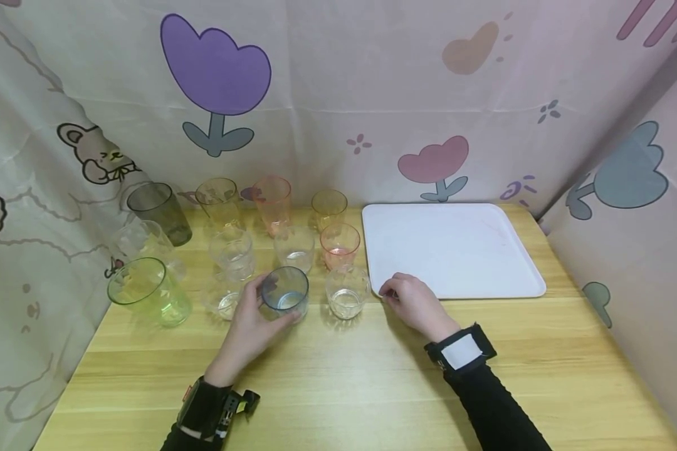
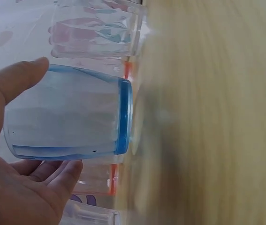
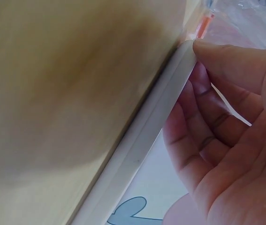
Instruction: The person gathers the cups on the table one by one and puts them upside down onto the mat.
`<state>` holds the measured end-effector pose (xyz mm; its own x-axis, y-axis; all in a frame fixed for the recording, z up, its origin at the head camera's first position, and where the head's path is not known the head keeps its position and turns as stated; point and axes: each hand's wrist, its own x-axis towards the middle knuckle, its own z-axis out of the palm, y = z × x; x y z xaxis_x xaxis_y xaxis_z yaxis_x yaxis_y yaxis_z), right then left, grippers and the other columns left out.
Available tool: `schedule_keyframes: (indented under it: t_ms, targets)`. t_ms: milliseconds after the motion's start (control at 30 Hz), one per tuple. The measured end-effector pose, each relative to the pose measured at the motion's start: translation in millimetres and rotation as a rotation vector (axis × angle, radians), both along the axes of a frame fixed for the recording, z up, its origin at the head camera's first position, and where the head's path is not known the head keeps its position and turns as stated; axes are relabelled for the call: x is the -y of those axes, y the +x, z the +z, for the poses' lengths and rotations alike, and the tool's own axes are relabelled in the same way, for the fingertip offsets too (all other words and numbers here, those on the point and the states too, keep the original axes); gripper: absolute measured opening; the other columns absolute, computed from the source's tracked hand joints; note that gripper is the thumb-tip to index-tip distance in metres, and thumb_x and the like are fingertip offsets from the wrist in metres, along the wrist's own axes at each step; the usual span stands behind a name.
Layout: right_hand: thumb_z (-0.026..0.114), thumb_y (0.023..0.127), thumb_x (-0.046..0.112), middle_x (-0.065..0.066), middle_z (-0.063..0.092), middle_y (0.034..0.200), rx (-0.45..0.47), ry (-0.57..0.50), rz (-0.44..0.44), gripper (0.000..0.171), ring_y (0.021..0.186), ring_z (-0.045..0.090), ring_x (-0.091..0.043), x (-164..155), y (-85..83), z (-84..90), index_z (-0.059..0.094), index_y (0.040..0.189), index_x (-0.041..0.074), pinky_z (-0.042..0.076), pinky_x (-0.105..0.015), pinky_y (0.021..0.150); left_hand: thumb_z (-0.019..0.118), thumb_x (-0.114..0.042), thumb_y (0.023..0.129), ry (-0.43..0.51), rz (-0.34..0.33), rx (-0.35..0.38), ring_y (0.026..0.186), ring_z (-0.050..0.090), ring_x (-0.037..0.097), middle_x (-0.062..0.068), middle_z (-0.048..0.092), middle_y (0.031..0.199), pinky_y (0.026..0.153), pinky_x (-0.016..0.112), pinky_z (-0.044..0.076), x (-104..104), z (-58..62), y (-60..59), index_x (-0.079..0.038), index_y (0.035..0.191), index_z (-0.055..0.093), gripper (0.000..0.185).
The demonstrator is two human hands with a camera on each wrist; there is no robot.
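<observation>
My left hand (image 1: 255, 326) grips a clear blue glass (image 1: 285, 294), thumb on one side and fingers on the other. In the left wrist view the thick blue base of this glass (image 2: 76, 115) is close to the tabletop. At the near left corner of a white tray (image 1: 457, 250), my right hand (image 1: 414, 304) pinches the rim. The right wrist view has the thumb at the tray's corner (image 3: 147, 126) and curled fingers over its edge. Between the hands stands a clear glass (image 1: 346, 297), with a small pink glass (image 1: 340, 245) behind it.
Several more glasses stand at the back left, among them a tall green one (image 1: 149, 291), a dark grey one (image 1: 160, 213), a tall pink one (image 1: 273, 203) and an amber one (image 1: 218, 202). A patterned cloth (image 1: 327, 75) hangs behind the wooden table (image 1: 338, 388).
</observation>
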<state>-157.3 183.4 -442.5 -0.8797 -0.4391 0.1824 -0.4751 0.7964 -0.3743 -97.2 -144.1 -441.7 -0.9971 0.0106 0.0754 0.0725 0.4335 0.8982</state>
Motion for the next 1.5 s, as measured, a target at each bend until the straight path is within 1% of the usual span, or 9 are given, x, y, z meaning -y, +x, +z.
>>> schedule_keyframes:
  t_ms: [333,433,533,633,833,933,1067,1267,1500]
  targets:
    - [0.079,0.085,-0.003,-0.006,0.069,0.088,0.009,-0.044,-0.016,0.012,0.079,0.068,-0.02,-1.0,1.0,1.9,0.077,0.096,0.001,0.061,-0.036,0.074,0.085,-0.003,0.084,0.228,0.03,-0.111,0.141,0.046,0.038,0.023,0.046,0.149,0.123,0.051,0.031,-2.1,12.6,-1.9,0.006,0.152,0.028,0.09]
    - [0.078,0.088,-0.001,-0.006,0.07,0.092,0.027,-0.07,-0.043,0.014,0.082,0.069,-0.02,-1.4,1.1,4.1,0.076,0.102,0.001,0.061,-0.036,0.075,0.081,0.003,0.086,0.317,0.054,-0.136,0.138,0.048,0.034,0.022,0.046,0.149,0.123,0.043,0.034,-4.4,18.5,-3.6,0.007,0.152,0.028,0.084]
    - [0.077,0.089,0.0,-0.008,0.07,0.097,0.02,-0.116,-0.072,0.021,0.086,0.069,-0.022,-1.6,1.6,8.4,0.074,0.11,0.0,0.061,-0.039,0.077,0.075,0.009,0.088,0.416,0.076,-0.154,0.133,0.05,0.029,0.021,0.046,0.148,0.115,0.03,0.042,-8.1,24.0,-5.9,0.008,0.15,0.029,0.077]
    - [0.076,0.09,0.0,-0.009,0.071,0.099,-0.034,-0.186,-0.079,0.028,0.088,0.069,-0.024,-0.7,1.2,14.3,0.071,0.118,-0.001,0.061,-0.042,0.079,0.068,0.012,0.089,0.532,0.098,-0.165,0.129,0.053,0.024,0.022,0.048,0.145,0.105,0.021,0.048,-12.7,28.3,-8.6,0.008,0.147,0.032,0.069]
    - [0.074,0.092,-0.003,-0.011,0.071,0.105,-0.187,-0.391,-0.072,0.032,0.092,0.07,-0.025,5.5,1.5,30.6,0.068,0.123,-0.001,0.062,-0.041,0.079,0.062,0.012,0.088,0.785,0.134,-0.176,0.121,0.059,0.016,0.011,0.059,0.133,0.1,0.024,0.054,-23.4,36.4,-14.3,0.006,0.138,0.044,0.054]
    - [0.074,0.092,-0.002,-0.011,0.071,0.107,-0.239,-0.503,-0.054,0.032,0.094,0.07,-0.024,11.1,2.5,40.2,0.068,0.124,-0.001,0.062,-0.039,0.08,0.063,0.01,0.09,0.944,0.113,-0.178,0.114,0.062,0.016,0.004,0.063,0.125,0.099,0.025,0.054,-30.1,41.4,-16.2,0.0,0.131,0.052,0.044]
    - [0.074,0.094,0.001,-0.01,0.07,0.113,-0.259,-0.637,-0.003,0.035,0.1,0.07,-0.025,20.7,4.1,51.6,0.066,0.128,0.0,0.062,-0.039,0.084,0.068,0.005,0.091,1.106,0.047,-0.18,0.108,0.064,0.017,0.004,0.066,0.119,0.099,0.027,0.053,-39.3,48.3,-19.6,-0.006,0.122,0.06,0.035]
    - [0.073,0.094,-0.002,-0.016,0.066,0.129,-0.235,-0.795,0.113,0.044,0.114,0.065,-0.032,38.7,7.8,66.5,0.062,0.137,0.001,0.059,-0.039,0.093,0.08,-0.01,0.087,1.173,-0.024,-0.153,0.109,0.063,0.019,0.007,0.063,0.123,0.102,0.03,0.053,-52.2,54.9,-23.8,-0.004,0.125,0.06,0.044]
    - [0.071,0.092,-0.006,-0.019,0.058,0.141,-0.147,-0.91,0.198,0.055,0.125,0.06,-0.028,57.8,12.5,79.7,0.056,0.145,-0.001,0.056,-0.043,0.1,0.086,-0.018,0.083,1.19,-0.03,-0.111,0.106,0.064,0.017,0.01,0.057,0.125,0.101,0.028,0.054,-66.8,55.9,-24.2,0.004,0.13,0.052,0.062]
